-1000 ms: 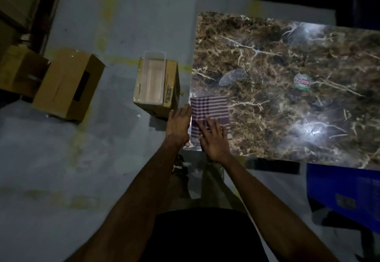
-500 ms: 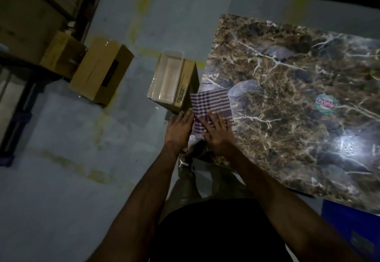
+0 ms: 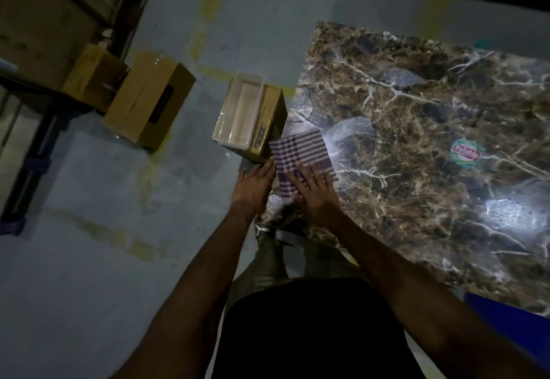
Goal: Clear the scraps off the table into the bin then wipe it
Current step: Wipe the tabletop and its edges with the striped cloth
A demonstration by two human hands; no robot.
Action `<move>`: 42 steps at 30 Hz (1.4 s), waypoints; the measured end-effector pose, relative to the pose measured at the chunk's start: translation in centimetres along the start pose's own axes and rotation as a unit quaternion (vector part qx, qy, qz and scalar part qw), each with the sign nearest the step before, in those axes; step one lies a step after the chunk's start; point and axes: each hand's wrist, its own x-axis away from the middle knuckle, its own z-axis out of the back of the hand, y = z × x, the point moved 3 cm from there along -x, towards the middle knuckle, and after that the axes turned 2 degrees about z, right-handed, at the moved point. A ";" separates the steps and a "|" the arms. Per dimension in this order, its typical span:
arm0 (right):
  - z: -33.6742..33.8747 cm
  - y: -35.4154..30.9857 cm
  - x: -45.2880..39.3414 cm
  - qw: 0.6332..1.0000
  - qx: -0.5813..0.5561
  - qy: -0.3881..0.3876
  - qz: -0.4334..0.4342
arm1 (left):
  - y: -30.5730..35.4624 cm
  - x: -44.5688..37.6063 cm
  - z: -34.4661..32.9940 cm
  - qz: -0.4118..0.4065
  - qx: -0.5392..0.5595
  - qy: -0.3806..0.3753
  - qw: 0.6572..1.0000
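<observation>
A folded purple and white checked cloth (image 3: 300,152) lies at the near left corner of the brown marble table (image 3: 416,146). My right hand (image 3: 315,191) presses flat on the cloth's near end with its fingers spread. My left hand (image 3: 254,183) is flat with straight fingers at the table's left edge, touching the cloth's side. A white plastic bin (image 3: 241,117) sits on a cardboard box (image 3: 268,124) on the floor just left of the table. A round green and red sticker (image 3: 465,155) shows on the tabletop.
Two more cardboard boxes (image 3: 148,105) stand on the grey floor further left, near dark shelving (image 3: 35,21). Something blue (image 3: 506,319) sits under the table's near right edge. My legs and a shoe (image 3: 263,228) are below the table corner.
The cloth and both hands hold their place at the table corner. My head has moved, so the table appears further right and more tilted.
</observation>
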 end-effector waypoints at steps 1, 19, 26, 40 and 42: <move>-0.3 0.7 1.2 1.000 0.002 -0.008 0.012 | -0.3 -0.1 0.1 -0.007 -0.002 -0.006 1.000; 0.2 -4.7 4.0 0.978 0.001 0.074 -0.196 | -0.7 1.8 -3.0 -0.106 -0.033 0.077 0.991; -0.3 -4.3 0.3 0.968 -0.013 0.154 -0.199 | -0.6 -0.4 -2.3 -0.132 0.151 0.074 0.977; -2.7 -1.2 3.3 0.949 0.041 0.201 -0.239 | 1.1 -1.5 -8.6 -0.070 0.281 0.287 0.913; -2.0 -1.5 1.6 0.937 0.031 0.231 -0.259 | 1.0 -1.9 -9.3 -0.058 0.262 0.288 0.919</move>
